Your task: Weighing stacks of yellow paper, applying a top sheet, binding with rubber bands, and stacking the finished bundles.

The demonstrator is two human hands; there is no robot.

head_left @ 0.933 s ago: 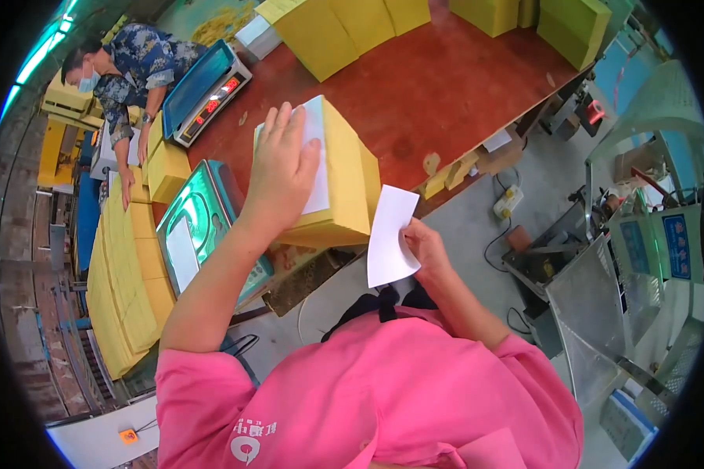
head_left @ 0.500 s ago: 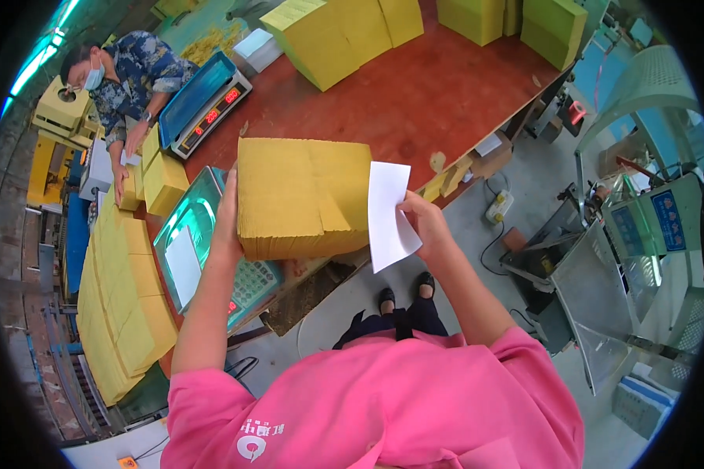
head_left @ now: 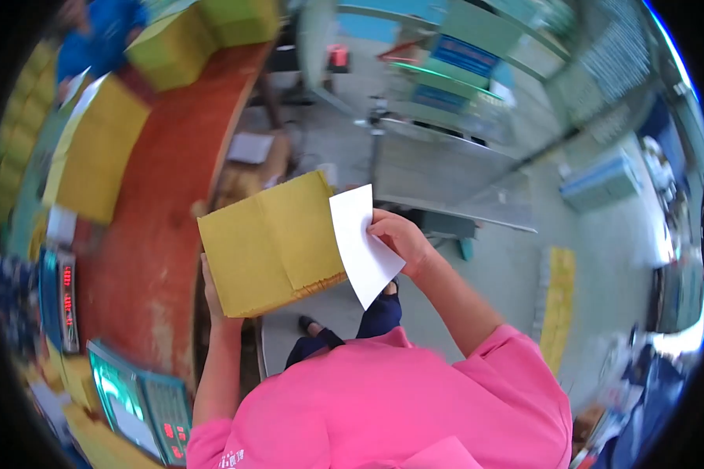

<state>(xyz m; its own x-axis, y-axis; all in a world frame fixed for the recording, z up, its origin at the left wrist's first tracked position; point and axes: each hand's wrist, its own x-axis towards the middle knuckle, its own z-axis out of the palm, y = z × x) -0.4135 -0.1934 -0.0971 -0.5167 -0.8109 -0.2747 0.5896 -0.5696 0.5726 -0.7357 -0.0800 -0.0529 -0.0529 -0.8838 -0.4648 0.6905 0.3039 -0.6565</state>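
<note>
A thick block of yellow paper (head_left: 270, 242), with a seam down its top, is held in the air in front of me, beside the red table's edge. My left hand (head_left: 213, 289) presses on the block's left side, its fingers mostly hidden. At the opposite end, my right hand (head_left: 399, 238) is closed on a white sheet (head_left: 361, 250) that stands against the block. The thumb lies over the sheet; the other fingers are behind it, so I cannot see whether they also bear on the block.
Left of me runs the red table (head_left: 156, 156), bearing more yellow paper stacks (head_left: 98, 148). Two scales, one a teal scale (head_left: 141, 399), are at lower left. A blue-clad person (head_left: 102, 47) stands beyond. A metal-panelled machine (head_left: 446, 168) is ahead; a yellow strip (head_left: 557, 305) lies on the floor.
I have turned right, away from the scales, carrying the paper block and white sheet off the table. The block is now tilted. Both hands keep their hold.
</note>
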